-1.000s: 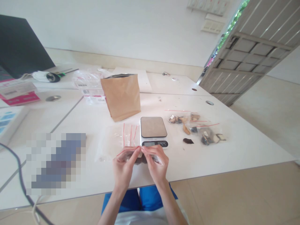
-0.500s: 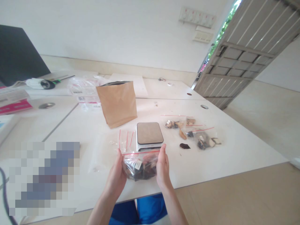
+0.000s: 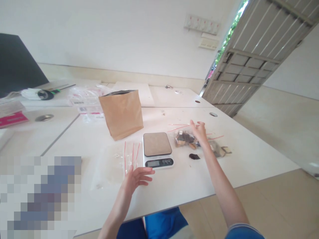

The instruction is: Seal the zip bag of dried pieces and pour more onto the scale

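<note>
My right hand point(image 3: 199, 131) reaches out to the right of the small digital scale point(image 3: 157, 144). It holds a clear filled zip bag point(image 3: 183, 137) by its red-striped top, over the pile of filled bags point(image 3: 219, 148). My left hand point(image 3: 138, 177) hovers with fingers spread and nothing in it. It is just in front of the scale, next to the stack of empty red-striped zip bags point(image 3: 119, 159). The scale's platform is bare. A dark loose piece point(image 3: 193, 156) lies on the white table point(image 3: 189, 179) near the scale.
A brown paper bag point(image 3: 122, 113) stands open behind the scale. Packets and plastic sleeves point(image 3: 86, 99) lie at the back left, near a dark screen point(image 3: 15, 66). A slatted door point(image 3: 251, 56) stands at the right. A blurred patch covers the lower left.
Both hands held the filled bag in front of the scale. Now my right hand has carried it right to the pile, and my left hand has let go and opened.
</note>
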Demonstrator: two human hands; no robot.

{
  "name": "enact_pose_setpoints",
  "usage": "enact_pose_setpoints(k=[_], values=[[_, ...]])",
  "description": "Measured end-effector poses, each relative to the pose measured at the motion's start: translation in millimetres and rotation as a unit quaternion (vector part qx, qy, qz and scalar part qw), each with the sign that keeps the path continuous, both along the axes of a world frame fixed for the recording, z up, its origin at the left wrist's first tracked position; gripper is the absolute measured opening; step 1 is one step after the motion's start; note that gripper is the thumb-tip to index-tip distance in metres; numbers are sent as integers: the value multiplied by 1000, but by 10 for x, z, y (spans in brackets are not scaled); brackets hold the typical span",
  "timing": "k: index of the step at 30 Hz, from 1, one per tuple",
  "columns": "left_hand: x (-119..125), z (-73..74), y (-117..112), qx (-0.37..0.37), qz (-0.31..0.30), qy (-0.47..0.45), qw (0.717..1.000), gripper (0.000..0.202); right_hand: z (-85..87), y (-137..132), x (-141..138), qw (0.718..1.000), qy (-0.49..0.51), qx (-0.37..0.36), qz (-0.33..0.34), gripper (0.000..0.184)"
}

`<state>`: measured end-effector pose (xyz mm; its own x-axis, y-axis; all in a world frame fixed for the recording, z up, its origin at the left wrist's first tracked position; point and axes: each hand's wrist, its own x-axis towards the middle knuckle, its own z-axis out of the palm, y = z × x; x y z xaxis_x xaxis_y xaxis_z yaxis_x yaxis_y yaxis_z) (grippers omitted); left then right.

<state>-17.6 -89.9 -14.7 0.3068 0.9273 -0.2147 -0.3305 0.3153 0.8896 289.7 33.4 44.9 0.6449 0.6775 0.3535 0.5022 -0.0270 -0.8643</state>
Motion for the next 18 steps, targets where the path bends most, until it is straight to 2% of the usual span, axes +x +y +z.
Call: enact_pose_setpoints(k=[3,5,7,10,12,14,16,18], values=[[-66,-45,46,-16,16,12,1000,51,-206,-272,-14,990,-136,31,-8,31],[-101,-73,66,-17,31,19,999,48,-387,-554,-20,967,-246,25,58,25],[-107,-77,61,-9,36,22,999,48,-581,-804,-14,943,-313,-16,111,24],[-69,-3,19,6,21,12,1000,46,-838,-995,17,921,-352,-57,156,39],[-48,107,3,28,13,16,999,46,-944,-1012,41,919,-348,-68,171,44],[-61,260,34,67,18,50,996,46,-989,-992,57,922,-337,-82,175,38],[-109,453,132,124,40,106,986,46,-991,-975,59,922,-333,-105,166,35],[-172,682,299,202,99,165,960,44,-974,-973,50,920,-337,-128,153,37]])
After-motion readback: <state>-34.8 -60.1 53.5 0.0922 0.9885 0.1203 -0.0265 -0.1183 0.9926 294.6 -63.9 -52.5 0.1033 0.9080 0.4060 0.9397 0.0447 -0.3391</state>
